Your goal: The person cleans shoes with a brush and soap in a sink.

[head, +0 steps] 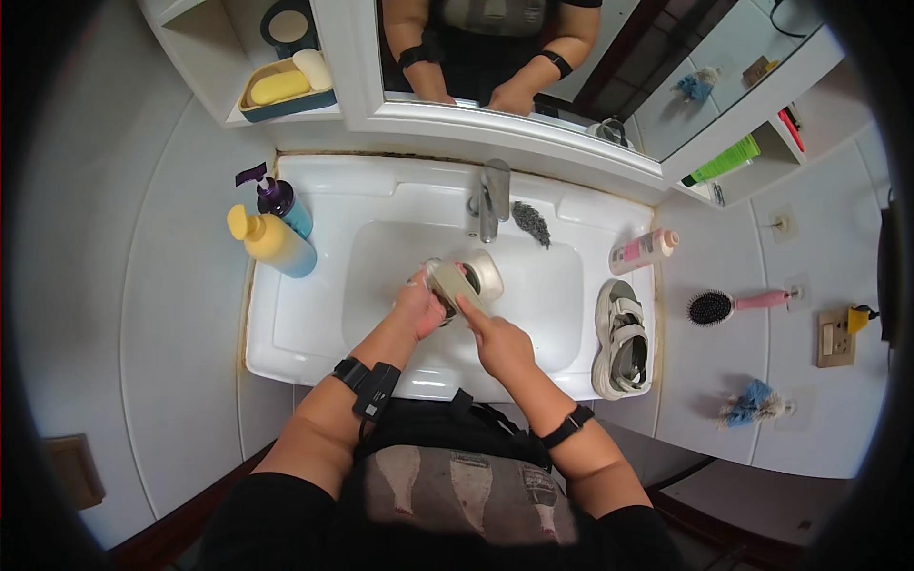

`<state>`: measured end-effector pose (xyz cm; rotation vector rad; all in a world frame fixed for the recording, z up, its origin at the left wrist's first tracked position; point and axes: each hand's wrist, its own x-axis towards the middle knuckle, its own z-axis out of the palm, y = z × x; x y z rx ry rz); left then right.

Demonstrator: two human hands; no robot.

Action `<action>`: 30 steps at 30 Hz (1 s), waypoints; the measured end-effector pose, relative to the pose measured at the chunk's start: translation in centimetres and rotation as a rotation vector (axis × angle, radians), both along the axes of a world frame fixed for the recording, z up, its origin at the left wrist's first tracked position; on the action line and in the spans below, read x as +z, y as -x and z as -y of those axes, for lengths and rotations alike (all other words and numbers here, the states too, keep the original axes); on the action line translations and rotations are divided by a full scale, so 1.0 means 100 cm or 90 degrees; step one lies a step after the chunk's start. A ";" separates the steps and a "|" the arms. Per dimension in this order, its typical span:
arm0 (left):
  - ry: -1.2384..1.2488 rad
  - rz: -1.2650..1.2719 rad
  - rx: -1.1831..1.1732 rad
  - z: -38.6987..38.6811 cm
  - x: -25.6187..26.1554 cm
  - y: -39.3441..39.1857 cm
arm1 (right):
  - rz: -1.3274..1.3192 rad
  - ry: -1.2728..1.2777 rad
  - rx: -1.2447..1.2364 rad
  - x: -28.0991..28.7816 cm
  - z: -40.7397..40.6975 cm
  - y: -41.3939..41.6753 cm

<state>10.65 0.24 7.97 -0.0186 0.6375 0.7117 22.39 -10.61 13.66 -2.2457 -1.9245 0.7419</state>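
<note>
Over the white sink basin (535, 321), my left hand (423, 303) grips a sandal (485, 275), with whitish suds at the fingers. My right hand (500, 342) holds a beige brush (455, 284) by its back, index finger stretched along it, and the brush lies against the sandal. Its bristles are hidden. Another beige strapped sandal (620, 342) rests on the sink's right rim. A grey steel-wool scourer (531, 223) lies beside the chrome faucet (491, 200).
Two pump bottles, one yellow and blue (275, 243), one purple and teal (285, 203), stand on the left rim. A pink-labelled bottle (643, 251) is at the right rim. A mirror cabinet (500, 121) overhangs the back. A hairbrush (714, 307) hangs on the right wall.
</note>
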 end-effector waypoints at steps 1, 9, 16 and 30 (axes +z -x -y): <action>-0.031 -0.031 -0.036 0.003 0.004 -0.001 | -0.002 -0.052 -0.012 0.000 -0.009 0.004; -0.036 -0.053 -0.014 -0.015 -0.006 0.008 | 0.023 -0.046 0.052 0.013 -0.006 0.000; -0.027 -0.095 -0.069 0.008 0.003 -0.009 | -0.019 -0.069 0.005 0.005 0.011 0.002; -0.004 -0.075 0.089 -0.016 -0.001 0.010 | -0.050 -0.037 0.017 -0.011 0.023 -0.004</action>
